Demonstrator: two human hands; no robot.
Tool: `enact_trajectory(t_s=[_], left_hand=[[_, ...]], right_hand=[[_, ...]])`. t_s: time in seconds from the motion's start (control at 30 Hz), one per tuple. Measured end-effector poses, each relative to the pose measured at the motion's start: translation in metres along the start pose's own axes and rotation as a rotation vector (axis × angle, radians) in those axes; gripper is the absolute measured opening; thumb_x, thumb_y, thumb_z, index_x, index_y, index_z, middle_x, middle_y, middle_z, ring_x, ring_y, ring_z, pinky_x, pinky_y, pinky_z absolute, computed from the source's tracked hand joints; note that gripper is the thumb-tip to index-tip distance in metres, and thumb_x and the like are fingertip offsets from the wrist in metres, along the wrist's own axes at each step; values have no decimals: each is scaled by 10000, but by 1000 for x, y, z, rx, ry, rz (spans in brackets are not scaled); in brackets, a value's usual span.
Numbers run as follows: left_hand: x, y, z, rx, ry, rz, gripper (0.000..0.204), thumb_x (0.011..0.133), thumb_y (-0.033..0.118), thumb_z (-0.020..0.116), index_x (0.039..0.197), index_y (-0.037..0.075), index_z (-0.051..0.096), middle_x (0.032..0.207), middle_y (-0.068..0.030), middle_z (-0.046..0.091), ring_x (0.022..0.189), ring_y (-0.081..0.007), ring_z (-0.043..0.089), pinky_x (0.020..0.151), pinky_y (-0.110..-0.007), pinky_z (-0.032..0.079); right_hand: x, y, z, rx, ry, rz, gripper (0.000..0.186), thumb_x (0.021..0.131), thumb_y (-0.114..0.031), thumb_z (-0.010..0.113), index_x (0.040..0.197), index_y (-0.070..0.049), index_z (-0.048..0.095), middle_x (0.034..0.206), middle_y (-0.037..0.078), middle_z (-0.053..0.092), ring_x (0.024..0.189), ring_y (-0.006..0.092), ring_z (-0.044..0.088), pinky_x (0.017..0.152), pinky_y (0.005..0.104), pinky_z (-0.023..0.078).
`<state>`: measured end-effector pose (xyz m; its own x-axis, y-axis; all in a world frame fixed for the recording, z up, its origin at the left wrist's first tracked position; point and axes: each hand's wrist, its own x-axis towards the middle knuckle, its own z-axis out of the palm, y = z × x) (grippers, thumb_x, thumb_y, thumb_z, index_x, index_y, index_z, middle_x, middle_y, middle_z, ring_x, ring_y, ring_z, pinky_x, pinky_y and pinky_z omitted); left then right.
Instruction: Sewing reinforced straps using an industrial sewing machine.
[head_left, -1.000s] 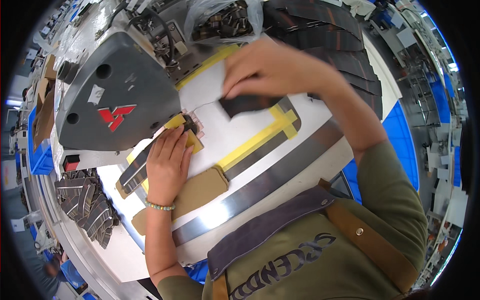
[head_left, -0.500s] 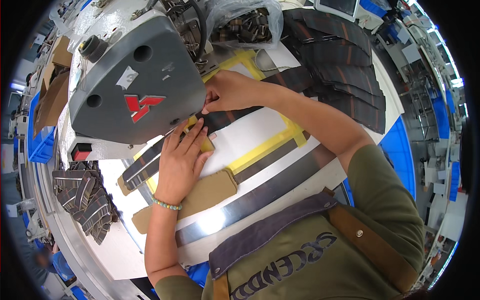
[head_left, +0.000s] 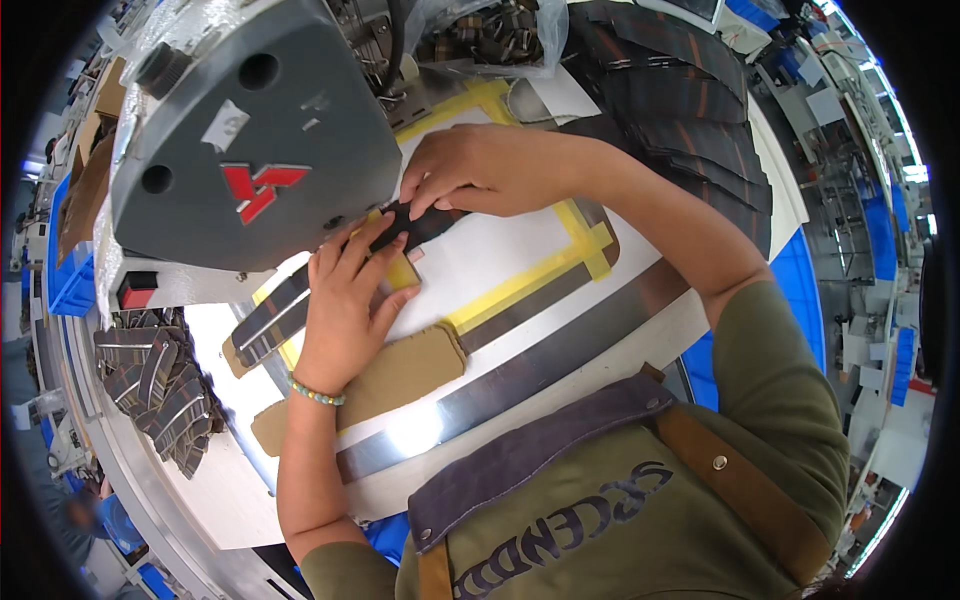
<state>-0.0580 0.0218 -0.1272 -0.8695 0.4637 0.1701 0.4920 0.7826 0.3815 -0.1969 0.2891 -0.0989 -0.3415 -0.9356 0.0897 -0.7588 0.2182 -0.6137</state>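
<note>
Resting palm-down with fingers spread, the left hand (head_left: pixel 345 300) touches the yellow pad (head_left: pixel 403 273) and the cloth (head_left: pixel 432 229), just right of the machine (head_left: pixel 250 130). The right hand (head_left: pixel 485 170), fingers bent, has its fingertips on the cloth; whether they pinch it, I cannot tell. Cardboard (head_left: pixel 405 385) lies near, striped pieces (head_left: pixel 165 390) left, a dark stack (head_left: pixel 690 110) far right.

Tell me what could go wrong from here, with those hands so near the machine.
Fingers might get nipped if the grey machine head started: the left hand and right hand are close beside it. The dark cloth strip could skew if the fingers at its end slip. The right forearm passes near the fanned dark cloth pieces and might drag them.
</note>
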Motion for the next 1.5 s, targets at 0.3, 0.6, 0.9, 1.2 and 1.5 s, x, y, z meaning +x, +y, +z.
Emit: enact_trajectory(t_s=[0.3, 0.6, 0.9, 1.2, 1.5], left_hand=[[1, -6, 1, -155, 30, -19, 567, 888, 198, 838, 1417, 72, 677, 1599, -80, 576, 1479, -380, 462, 1244, -505, 361], [-2, 3, 1, 58, -20, 3, 611, 847, 211, 841, 1419, 75, 675, 1615, -96, 560, 1542, -372, 424, 1256, -499, 369], [1, 7, -1, 134, 11, 113, 664, 877, 335, 830, 1456, 63, 650, 1605, -67, 571, 1462, -390, 494, 1199, -524, 410], [-1, 3, 2, 155, 12, 81, 638, 897, 313, 815, 1451, 40, 653, 1575, -99, 589, 1449, -389, 514, 1185, -513, 424], [-9, 4, -6, 220, 36, 16, 556, 930, 165, 766, 1445, -6, 646, 1561, -151, 603, 1442, -382, 549, 1194, -490, 457]], right_hand=[[-15, 16, 57, -200, 228, -179, 443, 931, -9, 699, 1309, -219, 797, 1496, 64, 632, 1405, 289, 558, 1212, 470, 426], [-17, 17, 61, -133, 267, -176, 402, 942, -13, 690, 1264, -218, 817, 1479, 58, 645, 1387, 290, 572, 1185, 467, 450], [-16, 15, 63, -153, 267, -175, 401, 899, 2, 714, 1210, -221, 833, 1473, 76, 649, 1388, 294, 571, 1182, 466, 463], [-16, 11, 59, -210, 251, -171, 408, 861, -12, 758, 1211, -208, 830, 1491, 32, 644, 1394, 275, 569, 1173, 462, 467], [-15, 9, 65, -332, 224, -144, 402, 924, -86, 718, 1285, -245, 800, 1512, 22, 645, 1428, 269, 558, 1198, 421, 474]])
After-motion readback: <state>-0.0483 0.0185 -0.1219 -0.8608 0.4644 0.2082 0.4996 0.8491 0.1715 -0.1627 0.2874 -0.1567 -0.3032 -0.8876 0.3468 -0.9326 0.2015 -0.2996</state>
